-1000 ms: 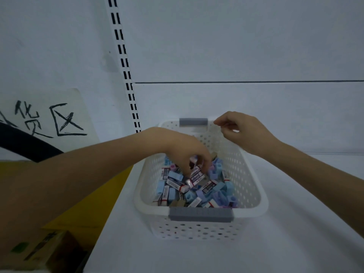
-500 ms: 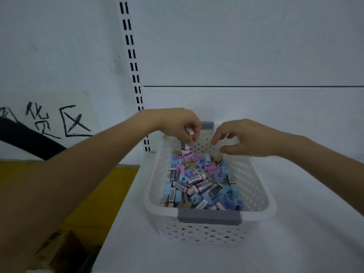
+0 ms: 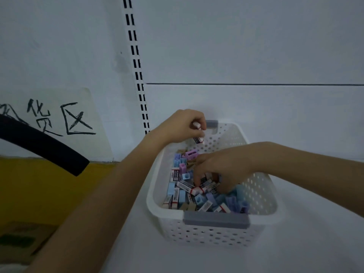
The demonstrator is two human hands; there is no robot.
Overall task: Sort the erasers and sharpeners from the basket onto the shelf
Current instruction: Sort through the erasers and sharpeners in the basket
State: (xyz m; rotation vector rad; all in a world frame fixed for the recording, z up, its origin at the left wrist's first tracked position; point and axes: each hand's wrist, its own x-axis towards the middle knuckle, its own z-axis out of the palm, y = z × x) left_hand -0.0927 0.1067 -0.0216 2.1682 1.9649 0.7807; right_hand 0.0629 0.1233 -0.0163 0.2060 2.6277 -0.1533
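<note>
A white perforated basket [image 3: 262, 203] with grey handles stands on the white shelf [image 3: 295, 253]. It holds several sleeved white erasers [image 3: 186, 186] and blue and purple sharpeners [image 3: 189, 154]. My left hand [image 3: 183, 125] hovers above the basket's far left corner and grips white erasers [image 3: 198, 139] in curled fingers. My right hand [image 3: 218, 168] reaches down into the pile, fingertips curled around an eraser [image 3: 206, 183] among the others.
A slotted shelf upright [image 3: 137, 75] runs up the white back panel. To the left are a sign with black handwriting [image 3: 59, 119], a black curved bar [image 3: 43, 146], a yellow surface [image 3: 39, 190] and a cardboard box [image 3: 21, 239] below.
My left hand lifted erasers out of the pile to above the basket's far corner. My right hand came down from above the rim into the pile.
</note>
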